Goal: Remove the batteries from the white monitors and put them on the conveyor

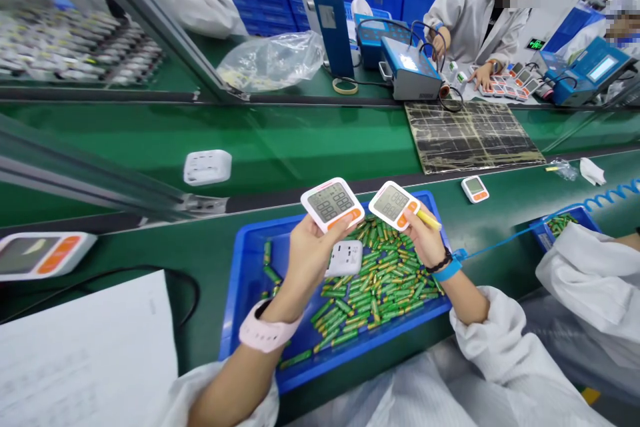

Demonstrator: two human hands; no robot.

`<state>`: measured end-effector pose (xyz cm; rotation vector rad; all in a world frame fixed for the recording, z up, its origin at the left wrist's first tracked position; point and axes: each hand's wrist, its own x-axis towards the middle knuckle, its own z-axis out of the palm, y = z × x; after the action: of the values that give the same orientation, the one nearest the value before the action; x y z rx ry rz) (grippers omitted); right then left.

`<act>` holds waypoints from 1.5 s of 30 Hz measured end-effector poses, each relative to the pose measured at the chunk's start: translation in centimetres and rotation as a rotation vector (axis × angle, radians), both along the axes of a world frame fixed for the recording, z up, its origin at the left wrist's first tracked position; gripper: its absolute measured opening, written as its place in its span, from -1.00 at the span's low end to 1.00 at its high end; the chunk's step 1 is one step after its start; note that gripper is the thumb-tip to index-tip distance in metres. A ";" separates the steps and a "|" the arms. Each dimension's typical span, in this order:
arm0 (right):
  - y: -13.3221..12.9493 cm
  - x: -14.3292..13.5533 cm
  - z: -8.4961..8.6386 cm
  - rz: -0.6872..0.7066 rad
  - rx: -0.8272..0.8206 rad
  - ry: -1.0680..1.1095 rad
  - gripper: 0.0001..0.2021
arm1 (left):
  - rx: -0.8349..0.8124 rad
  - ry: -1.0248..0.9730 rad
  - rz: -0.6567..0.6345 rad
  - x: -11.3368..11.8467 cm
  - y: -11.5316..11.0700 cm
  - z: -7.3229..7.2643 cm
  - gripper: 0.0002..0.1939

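My left hand (313, 253) grips a white digital thermometer-like display unit (332, 204) with orange buttons, my thumb on its lower edge. In my right hand (424, 235) is a similar display unit (393, 205), along with a yellow stick-like tool (429, 219) whose kind I cannot make out. Both screens face me with digits lit. Beneath my hands stands a blue tray (233, 300) holding many green batteries (385, 273). A further white unit (346, 257) lies back side up on the batteries, close to my left hand.
A white unit (207, 167) lies face down on the green belt (310, 137); another display unit (475, 189) sits right of the tray. Paper (90, 353) and a larger-looking unit (43, 255) are at left. A blue coiled cord (530, 230) runs from my right wrist. A co-worker (475, 20) works opposite.
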<state>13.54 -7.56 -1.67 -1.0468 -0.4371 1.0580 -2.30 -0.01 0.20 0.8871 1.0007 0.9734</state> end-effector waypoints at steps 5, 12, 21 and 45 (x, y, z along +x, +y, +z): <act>-0.1 0.1 0.1 0.010 0.012 -0.005 -0.61 | 0.006 0.020 -0.005 0.0 0.0 0.0 -0.42; -0.1 0.0 -0.1 -0.008 -0.006 -0.055 -0.58 | -0.005 -0.022 -0.025 -0.2 0.1 -0.7 -0.38; -4.5 3.7 -2.4 0.171 -0.075 -1.348 -0.57 | -0.124 -0.238 -0.080 0.3 0.3 -0.8 -0.44; -1.3 -2.5 -1.6 0.241 0.069 -0.791 -0.52 | -0.058 -0.179 -0.105 0.5 -0.8 -1.8 -0.29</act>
<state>11.08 -8.84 -3.29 -1.3538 -1.2526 0.7910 -1.82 -0.76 -1.56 0.7825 0.8182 0.9135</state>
